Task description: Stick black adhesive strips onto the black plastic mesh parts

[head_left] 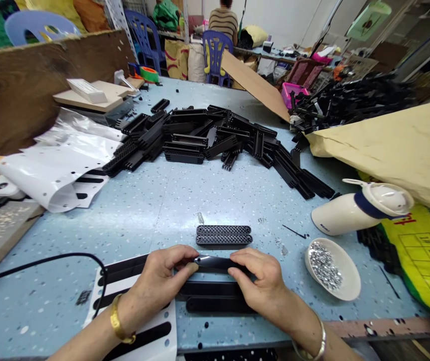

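Both hands busy. Left hand pinches the left end of a glossy black elongated bar between thumb and fingers; right hand pinches the right end the same way, its fingers covering part of that end. Bar is held level, front centre, over a light-blue speckled desk. Gold bracelet on left wrist, silver bangle on right.

Just below the held bar, two more smooth black bars lie side by side, right ends partly hidden by the right hand. Just beyond it, a pair of black bars with perforated tops, parallel, close together. White sheet with long black strips lies partly under the left forearm; black cable curves over it.

Right side: white round bowl with small shiny silver pieces in it; cream bottle with navy band on its side, just behind the bowl. Farther back, a loose arc-shaped heap of black slotted bars. Crumpled white plastic sheet at left. Background: seated person in a striped top, blue plastic chair.
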